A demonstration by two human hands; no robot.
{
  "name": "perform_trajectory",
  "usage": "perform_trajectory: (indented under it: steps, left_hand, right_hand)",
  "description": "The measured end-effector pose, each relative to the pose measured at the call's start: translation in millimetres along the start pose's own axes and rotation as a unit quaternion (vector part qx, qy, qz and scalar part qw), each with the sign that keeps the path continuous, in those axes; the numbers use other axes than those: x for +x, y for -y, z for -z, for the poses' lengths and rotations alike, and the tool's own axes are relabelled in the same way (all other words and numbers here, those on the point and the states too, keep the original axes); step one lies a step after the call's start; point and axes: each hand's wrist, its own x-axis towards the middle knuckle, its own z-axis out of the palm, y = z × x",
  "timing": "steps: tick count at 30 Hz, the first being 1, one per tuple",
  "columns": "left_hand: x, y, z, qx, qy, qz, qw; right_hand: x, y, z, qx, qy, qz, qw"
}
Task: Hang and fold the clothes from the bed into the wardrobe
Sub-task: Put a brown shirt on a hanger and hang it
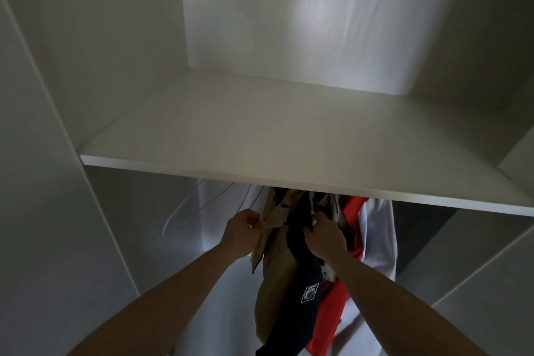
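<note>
Both forearms reach up under the wardrobe shelf (289, 136), whose front edge hides the rail. Left hand (241, 230) pinches the tan garment (274, 263); right hand (325, 235) grips the navy garment (297, 240). Red (332, 312) and white clothes (378, 234) hang just right, white hangers (185, 211) left.

Two bare forearms reach into view beneath the flat white wardrobe shelf (289, 136), with no sleeve, cuff or glove visible on either from the lower frame edge up to the wrists. The left hand (241, 230) and the right hand (325, 235), both just below the shelf's front edge, show no ring, watch, bracelet or strap. The dim light under the shelf leaves finer detail of the fingers hard to make out.
</note>
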Motion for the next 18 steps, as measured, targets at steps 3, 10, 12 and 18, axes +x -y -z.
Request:
perform_trajectory:
  steps: [3,10,12,18]
  left_hand:
    - [-4.1,-5.1,4.6,-0.026,-0.008,0.001,1.0]
    - [-28.8,-5.0,13.1,-0.038,-0.015,0.044,0.998]
    - [-51.2,0.4,10.8,-0.021,-0.021,0.048,0.998]
    - [-135.5,15.1,11.5,-0.026,-0.026,0.061,0.997]
  right_hand:
    - [-5.5,1.8,-1.3,-0.017,-0.002,0.009,1.0]
    - [-14.6,3.8,-4.1,-0.037,0.007,0.016,0.999]
    - [-17.6,2.1,-7.7,-0.044,0.006,0.025,0.999]
    - [-49.8,-7.0,-11.5,0.023,0.008,0.044,0.999]
